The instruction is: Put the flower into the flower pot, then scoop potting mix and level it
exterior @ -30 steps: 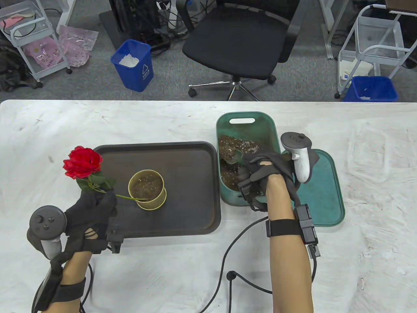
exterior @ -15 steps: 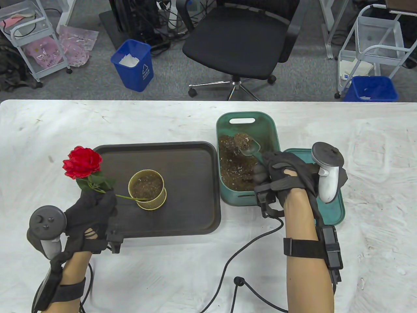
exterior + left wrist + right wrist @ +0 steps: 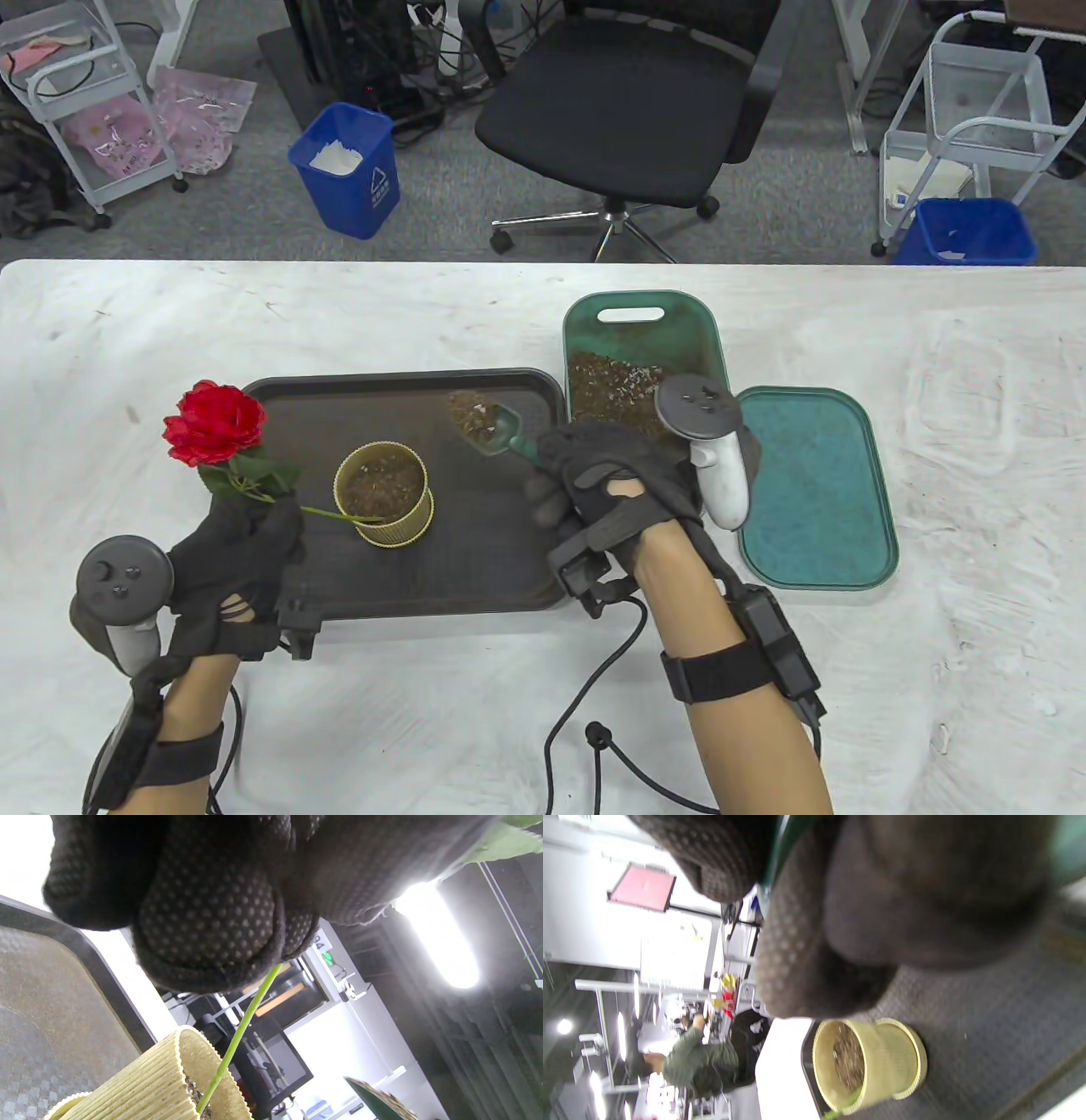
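Your right hand [image 3: 615,492] grips the loaded scoop [image 3: 485,424] at the flower pot's [image 3: 382,495] two o'clock; your left hand [image 3: 233,552] pinches the rose stem [image 3: 339,514].

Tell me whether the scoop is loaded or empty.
Loaded. The scoop, held by the right hand above the dark tray, carries a heap of brown potting mix in its bowl.

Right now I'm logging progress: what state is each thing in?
Rose: stem in pot, leaning, held by left hand.
Pot: upright on dark tray, partly filled.
Scoop: loaded, above tray, gripped by right hand.
Green bin: open, holds mix.
Lid: off, beside bin.
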